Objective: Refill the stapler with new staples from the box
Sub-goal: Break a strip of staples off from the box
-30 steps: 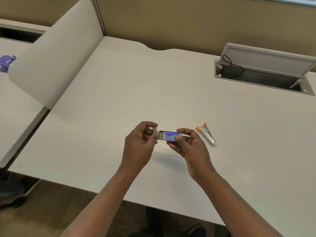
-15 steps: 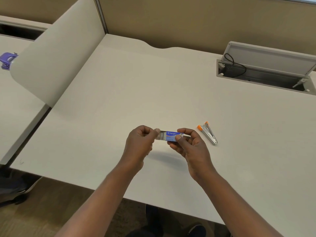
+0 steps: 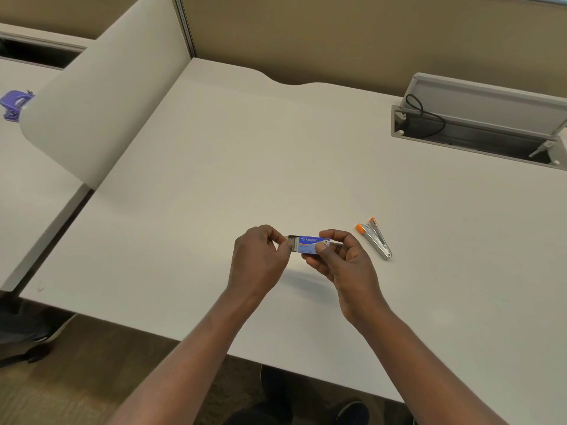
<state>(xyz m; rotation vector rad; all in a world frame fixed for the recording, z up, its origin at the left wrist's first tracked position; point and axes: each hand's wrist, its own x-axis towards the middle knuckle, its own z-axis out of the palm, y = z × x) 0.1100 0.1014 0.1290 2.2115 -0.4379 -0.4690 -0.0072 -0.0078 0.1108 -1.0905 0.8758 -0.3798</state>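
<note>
Pinching the gray tray (image 3: 293,243) where it pokes out of the blue box (image 3: 313,242), the left hand (image 3: 260,259) has closed in on the sleeve. A second ago its fingertips sat a little further off, with more gray showing between them and the blue. Now they are right against the tray's end. The right hand (image 3: 340,262) has not shifted. Its grip is thumb on top and fingers curled beneath, clamped round the box, which is held in the air just above the surface (image 3: 245,148). Whether a strip has come out I cannot tell, because the left fingers hide that end. My reading is that the box is only being worked open and no staples are free yet, so the refill proper lies ahead.

The stapler (image 3: 376,239) lies on the surface near the right hand, on its right and apart from it. It is swung open in a narrow V with its orange ends pointing away, just where it lay before. Nothing sits between it and the hands. Further back on the right is an open cable hatch (image 3: 478,118) with a black cable (image 3: 423,118) in it. A curved divider (image 3: 101,102) stands at left, with a purple tool (image 3: 13,104) beyond it.
</note>
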